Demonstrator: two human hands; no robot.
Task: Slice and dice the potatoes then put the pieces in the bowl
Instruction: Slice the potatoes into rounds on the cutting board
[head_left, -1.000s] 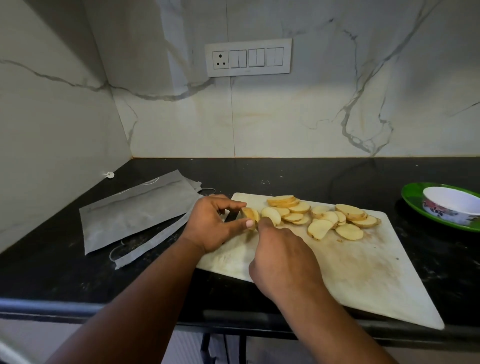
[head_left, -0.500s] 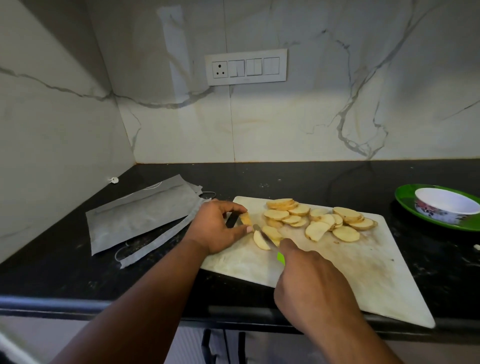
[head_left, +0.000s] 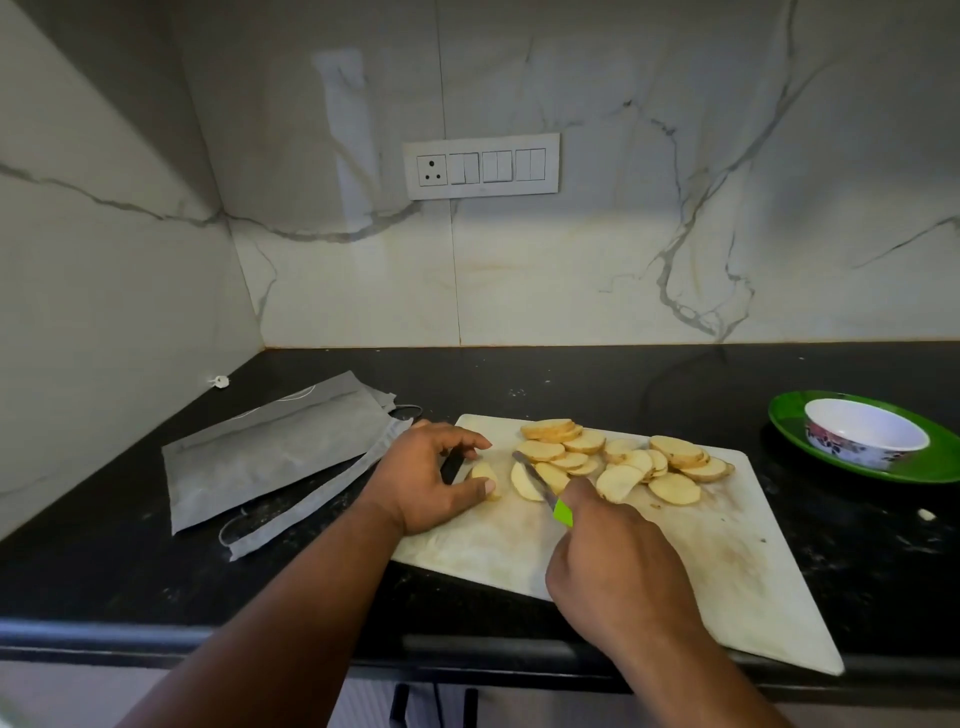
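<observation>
Since a second ago, with blade drawn back right of potato end piece (head_left: 485, 480) | left hand (head_left: 423, 475) pinching it on board (head_left: 727, 561) | right hand (head_left: 618, 566) wrapped round knife (head_left: 540, 486) | fresh slice (head_left: 524, 483) fallen beside blade, slices (head_left: 623, 457) heaped beyond | slicing nearly done, dicing pending, bowl (head_left: 865, 439) well apart right

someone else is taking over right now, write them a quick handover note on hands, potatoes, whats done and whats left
Left hand pinches the last potato end piece on the cutting board.
Right hand grips the green-handled knife, blade beside a cut slice.
Done: potato slices piled on the board's far side.
Left: finish slicing, dice everything, move it to the empty bowl on the green plate.
</observation>
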